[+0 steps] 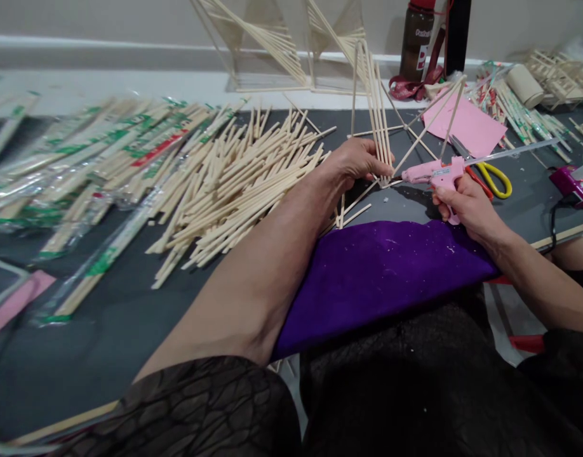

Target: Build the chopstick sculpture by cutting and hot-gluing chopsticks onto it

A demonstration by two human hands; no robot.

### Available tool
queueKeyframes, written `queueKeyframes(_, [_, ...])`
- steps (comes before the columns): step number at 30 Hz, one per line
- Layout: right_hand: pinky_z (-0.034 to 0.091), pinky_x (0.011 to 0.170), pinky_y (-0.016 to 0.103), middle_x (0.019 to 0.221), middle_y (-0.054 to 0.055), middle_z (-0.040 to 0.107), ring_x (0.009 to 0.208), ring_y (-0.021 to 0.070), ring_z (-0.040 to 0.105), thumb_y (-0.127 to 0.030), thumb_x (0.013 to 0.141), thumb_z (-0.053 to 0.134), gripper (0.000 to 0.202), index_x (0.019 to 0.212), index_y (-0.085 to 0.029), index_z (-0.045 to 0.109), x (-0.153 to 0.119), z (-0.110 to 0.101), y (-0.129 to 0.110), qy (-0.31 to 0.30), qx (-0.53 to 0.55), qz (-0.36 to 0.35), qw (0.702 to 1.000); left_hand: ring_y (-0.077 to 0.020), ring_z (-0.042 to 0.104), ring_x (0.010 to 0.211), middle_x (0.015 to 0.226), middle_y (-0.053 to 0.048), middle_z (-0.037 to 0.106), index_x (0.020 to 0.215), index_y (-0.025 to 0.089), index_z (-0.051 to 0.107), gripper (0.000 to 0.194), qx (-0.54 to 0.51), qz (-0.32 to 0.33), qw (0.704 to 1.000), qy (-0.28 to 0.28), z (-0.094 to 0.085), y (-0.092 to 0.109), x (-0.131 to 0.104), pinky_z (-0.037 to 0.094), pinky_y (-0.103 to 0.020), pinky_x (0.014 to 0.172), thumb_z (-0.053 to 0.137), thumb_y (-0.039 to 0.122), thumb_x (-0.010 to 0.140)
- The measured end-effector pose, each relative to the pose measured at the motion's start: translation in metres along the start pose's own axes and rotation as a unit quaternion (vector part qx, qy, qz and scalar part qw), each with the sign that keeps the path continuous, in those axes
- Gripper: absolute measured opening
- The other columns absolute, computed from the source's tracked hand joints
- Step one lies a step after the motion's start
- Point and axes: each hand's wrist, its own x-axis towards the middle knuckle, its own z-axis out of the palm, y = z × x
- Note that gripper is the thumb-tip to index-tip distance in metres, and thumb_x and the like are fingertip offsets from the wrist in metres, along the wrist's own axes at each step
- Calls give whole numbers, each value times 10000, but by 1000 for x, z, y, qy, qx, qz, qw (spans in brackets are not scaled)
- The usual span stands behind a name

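My right hand [467, 202] is wrapped round the grip of a pink hot glue gun [427, 172], with a long clear glue stick [524, 151] sticking out of its back. Its nozzle points left, close to the lower ends of several upright wooden sticks [378, 120]. Those ends are pinched in the fingers of my left hand [361, 160]. The sticks belong to an open frame of sticks [406, 127] standing on the grey table. Whether the nozzle touches the wood I cannot tell. Beneath my forearms lies a purple cloth [381, 279].
Left of my arm is a heap of loose sticks [244, 184], then plastic-wrapped chopsticks [110, 146]. Finished-looking stick frames [272, 47] stand at the wall beside a dark bottle [416, 41]. Yellow-handled scissors [498, 181], pink paper [465, 127] and a purple tool [572, 187] lie right.
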Motion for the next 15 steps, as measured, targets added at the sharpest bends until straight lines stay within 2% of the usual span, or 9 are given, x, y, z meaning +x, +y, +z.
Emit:
queueKeyframes(7, [304, 404, 250, 709, -27, 547, 462, 60, 428, -357, 795, 668, 251, 821, -226, 456, -2, 2, 1, 20, -2, -2, 1000, -115, 555, 661, 669, 15, 607, 709, 147, 649, 221, 0, -4, 1000, -1, 0, 1, -1, 371, -262, 622, 764, 28, 562])
queueKeyframes(15, [300, 409, 275, 660, -30, 521, 441, 72, 424, -379, 800, 669, 264, 798, -235, 447, -4, 3, -2, 12, -8, -29, 999, -103, 534, 635, 661, 17, 603, 715, 133, 660, 217, -8, -2, 1000, 1, 0, 0, 0, 364, -262, 606, 769, 13, 571])
